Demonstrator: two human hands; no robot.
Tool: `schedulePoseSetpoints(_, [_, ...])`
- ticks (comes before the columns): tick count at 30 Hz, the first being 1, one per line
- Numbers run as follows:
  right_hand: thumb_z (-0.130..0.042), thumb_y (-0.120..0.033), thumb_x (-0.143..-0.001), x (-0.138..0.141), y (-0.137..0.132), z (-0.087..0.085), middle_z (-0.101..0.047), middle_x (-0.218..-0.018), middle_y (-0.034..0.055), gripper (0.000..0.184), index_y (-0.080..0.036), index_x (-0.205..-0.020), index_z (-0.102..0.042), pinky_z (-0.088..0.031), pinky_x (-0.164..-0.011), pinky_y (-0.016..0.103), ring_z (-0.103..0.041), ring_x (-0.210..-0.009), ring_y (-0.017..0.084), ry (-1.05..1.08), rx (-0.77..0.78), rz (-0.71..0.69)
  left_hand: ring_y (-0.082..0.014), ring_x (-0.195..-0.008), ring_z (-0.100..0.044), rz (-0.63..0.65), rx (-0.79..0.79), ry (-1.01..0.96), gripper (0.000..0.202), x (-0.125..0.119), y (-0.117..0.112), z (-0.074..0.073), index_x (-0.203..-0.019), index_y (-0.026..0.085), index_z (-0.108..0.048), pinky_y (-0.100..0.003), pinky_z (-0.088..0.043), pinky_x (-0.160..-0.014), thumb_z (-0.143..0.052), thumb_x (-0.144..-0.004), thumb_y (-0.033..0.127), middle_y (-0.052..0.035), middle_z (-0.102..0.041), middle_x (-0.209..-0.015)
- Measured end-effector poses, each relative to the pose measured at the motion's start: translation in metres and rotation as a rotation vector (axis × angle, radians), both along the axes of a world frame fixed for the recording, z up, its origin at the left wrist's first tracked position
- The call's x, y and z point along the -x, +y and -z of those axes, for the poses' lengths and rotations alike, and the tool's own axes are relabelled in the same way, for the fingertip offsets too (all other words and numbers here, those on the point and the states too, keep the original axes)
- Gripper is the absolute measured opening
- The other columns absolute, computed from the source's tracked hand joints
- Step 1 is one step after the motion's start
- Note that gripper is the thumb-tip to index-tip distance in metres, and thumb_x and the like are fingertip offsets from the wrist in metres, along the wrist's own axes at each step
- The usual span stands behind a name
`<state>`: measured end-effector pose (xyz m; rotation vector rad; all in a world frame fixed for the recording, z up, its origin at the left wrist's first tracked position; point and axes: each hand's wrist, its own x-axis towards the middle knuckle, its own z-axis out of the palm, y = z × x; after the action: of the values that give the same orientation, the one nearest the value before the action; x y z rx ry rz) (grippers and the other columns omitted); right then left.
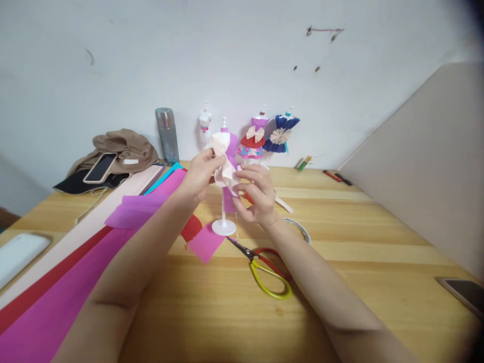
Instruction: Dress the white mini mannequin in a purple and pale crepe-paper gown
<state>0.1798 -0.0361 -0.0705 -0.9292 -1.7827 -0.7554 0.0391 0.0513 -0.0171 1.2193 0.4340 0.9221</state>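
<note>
A small white dress-form mannequin point(224, 227) stands upright on its round base, dressed in purple crepe paper point(232, 151) with a cream paper piece point(226, 174) across its front. My left hand point(204, 171) pinches the cream paper at its left side, thumb on the front. On the other side, my right hand point(257, 194) has bent fingers at the lower right edge of the same paper, which seems caught between thumb and fingertips. Scissors point(251, 254) with red and yellow handles lie just in front of the base, beside a pink paper square point(206, 243).
Behind stand a plain white mannequin point(205, 123) and two dressed ones, one in red and purple point(257, 136), one in navy point(283, 133). Long crepe paper sheets point(94, 272), a bottle point(166, 136), a brown cloth point(121, 143) and a phone point(100, 168) are at left. A white ring point(302, 229) lies right.
</note>
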Motion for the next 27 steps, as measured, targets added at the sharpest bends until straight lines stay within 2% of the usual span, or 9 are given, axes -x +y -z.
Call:
schedulePoseSetpoints(3, [-0.059, -0.025, -0.077, 0.012, -0.005, -0.012, -0.055, -0.131, 0.0085, 0.043, -0.029, -0.119, -0.051, -0.048, -0.097, 0.055, -0.053, -0.124, 0.030, -0.007, -0.005, -0.005, -0.0101, -0.066, -0.057, -0.005, -0.061, -0.019, 0.011, -0.001, -0.003, 0.001, -0.088, 0.015, -0.065, -0.021, -0.045, -0.059, -0.064, -0.077, 0.016, -0.0004, -0.063, -0.077])
schedulePoseSetpoints(6, [-0.054, -0.014, -0.078, 0.026, -0.005, -0.022, -0.047, -0.143, 0.0099, 0.050, -0.029, -0.126, -0.049, -0.047, -0.100, 0.054, -0.048, -0.131, 0.031, -0.062, -0.024, 0.019, -0.0107, -0.066, -0.057, 0.003, -0.128, -0.034, 0.009, -0.002, -0.005, 0.003, -0.088, 0.015, -0.064, -0.021, -0.044, -0.059, -0.062, -0.079, 0.014, -0.0015, -0.063, -0.078])
schedulePoseSetpoints(11, [-0.050, -0.006, -0.082, 0.029, -0.002, -0.019, -0.061, -0.125, 0.0084, 0.032, -0.027, -0.104, -0.061, -0.056, -0.085, 0.044, -0.061, -0.112, 0.026, 0.059, 0.029, 0.116, -0.0109, -0.063, -0.056, -0.054, -0.141, -0.022, 0.007, -0.004, -0.004, 0.004, -0.083, 0.016, -0.063, -0.021, -0.042, -0.056, -0.060, -0.078, 0.011, -0.0003, -0.060, -0.071])
schedulePoseSetpoints(13, [-0.052, -0.006, -0.083, 0.027, -0.004, -0.015, -0.065, -0.113, 0.0082, 0.026, -0.025, -0.097, -0.061, -0.057, -0.078, 0.040, -0.065, -0.100, 0.023, 0.116, 0.032, 0.088, -0.0105, -0.063, -0.055, -0.084, -0.142, -0.020, 0.006, -0.003, -0.002, 0.004, -0.082, 0.016, -0.062, -0.021, -0.042, -0.056, -0.060, -0.078, 0.012, 0.0000, -0.060, -0.072])
schedulePoseSetpoints(16, [-0.055, -0.007, -0.083, 0.030, -0.007, -0.012, -0.066, -0.104, 0.0074, 0.018, -0.023, -0.088, -0.060, -0.056, -0.078, 0.038, -0.065, -0.095, 0.021, 0.243, 0.058, 0.031, -0.0099, -0.058, -0.053, -0.125, -0.110, 0.004, 0.005, -0.002, 0.001, 0.003, -0.084, 0.016, -0.062, -0.020, -0.040, -0.051, -0.061, -0.079, 0.015, 0.0004, -0.058, -0.070])
schedulePoseSetpoints(19, [-0.058, -0.016, -0.085, 0.038, -0.008, -0.012, -0.064, -0.099, 0.0052, 0.009, -0.023, -0.091, -0.057, -0.055, -0.070, 0.033, -0.064, -0.084, 0.017, 0.544, 0.211, -0.067, -0.0103, -0.057, -0.053, -0.152, -0.113, 0.005, 0.008, -0.002, 0.000, 0.002, -0.088, 0.016, -0.062, -0.021, -0.040, -0.050, -0.059, -0.080, 0.016, 0.0005, -0.058, -0.071])
schedulePoseSetpoints(22, [-0.064, -0.026, -0.082, 0.045, -0.007, -0.014, -0.061, -0.099, 0.0030, 0.027, -0.025, -0.105, -0.051, -0.053, -0.062, 0.029, -0.061, -0.075, 0.014, 0.786, 0.374, -0.110, -0.0113, -0.063, -0.055, -0.210, -0.202, -0.008, 0.008, -0.004, -0.005, 0.001, -0.086, 0.016, -0.062, -0.022, -0.043, -0.057, -0.058, -0.080, 0.013, 0.0004, -0.059, -0.073])
schedulePoseSetpoints(25, [-0.069, -0.021, -0.073, 0.047, -0.007, -0.018, -0.060, -0.103, 0.0043, 0.048, -0.026, -0.115, -0.048, -0.051, -0.061, 0.029, -0.060, -0.082, 0.017, 0.782, 0.423, -0.034, -0.0126, -0.068, -0.056, -0.284, -0.348, 0.024, 0.008, -0.007, -0.012, 0.001, -0.084, 0.017, -0.062, -0.023, -0.043, -0.062, -0.058, -0.079, 0.011, 0.0003, -0.059, -0.075])
schedulePoseSetpoints(27, [-0.065, -0.015, -0.073, 0.046, -0.007, -0.019, -0.061, -0.104, 0.0045, 0.043, -0.025, -0.113, -0.051, -0.050, -0.062, 0.030, -0.060, -0.084, 0.017, 0.742, 0.400, 0.022, -0.0132, -0.071, -0.055, -0.326, -0.406, 0.044, 0.010, -0.009, -0.016, 0.002, -0.084, 0.017, -0.062, -0.024, -0.042, -0.064, -0.056, -0.079, 0.010, 0.0002, -0.058, -0.075])
